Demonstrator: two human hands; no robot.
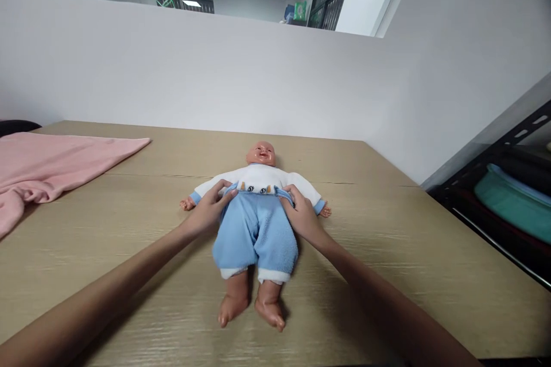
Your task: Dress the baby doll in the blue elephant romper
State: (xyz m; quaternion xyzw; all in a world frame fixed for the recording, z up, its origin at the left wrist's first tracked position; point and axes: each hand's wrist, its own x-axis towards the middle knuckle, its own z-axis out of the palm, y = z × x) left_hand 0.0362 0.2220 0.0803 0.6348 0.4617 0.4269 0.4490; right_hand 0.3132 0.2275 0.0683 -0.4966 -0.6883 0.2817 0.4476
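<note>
A baby doll (261, 153) lies on its back on the wooden table, its head toward the wall and its bare feet toward me. It wears a white top (282, 176) with blue cuffs and light blue pants (257, 229) with white hems. At the left side of the waist, my left hand (210, 205) pinches the blue fabric edge. On the other side, my right hand (300, 210) grips the same edge between thumb and fingers. The edge is folded near a small printed face on the top. Some fingertips are hidden by the fabric.
A pink cloth (64, 163) lies on the table (172, 292) at the left. Behind the table stands a white wall (193, 74). At the right, a black shelf (486, 221) holds folded green and blue cloth (512, 203).
</note>
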